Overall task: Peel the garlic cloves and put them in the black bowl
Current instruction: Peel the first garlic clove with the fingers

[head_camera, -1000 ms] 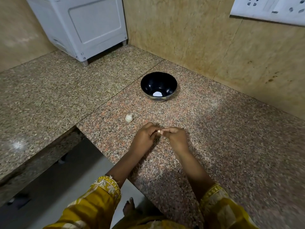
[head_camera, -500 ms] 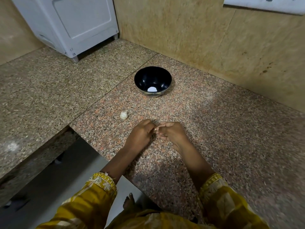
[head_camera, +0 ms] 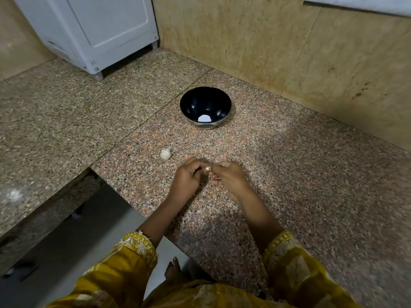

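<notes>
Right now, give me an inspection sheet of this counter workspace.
Surface: speckled granite counter.
Job's things: black bowl upright, white patch inside, unclear what; garlic piece on the counter, apart from the hands; garlic clove between them.
Clutter: nothing seen.
Hands: left hand and right hand both pinch the clove.
Cables: nothing seen.
Surroundings: white appliance in the corner, tan wall behind.

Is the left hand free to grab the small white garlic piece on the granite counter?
Likely not yet: the left hand and right hand both pinch a small clove, though nothing blocks the white garlic piece.
</notes>
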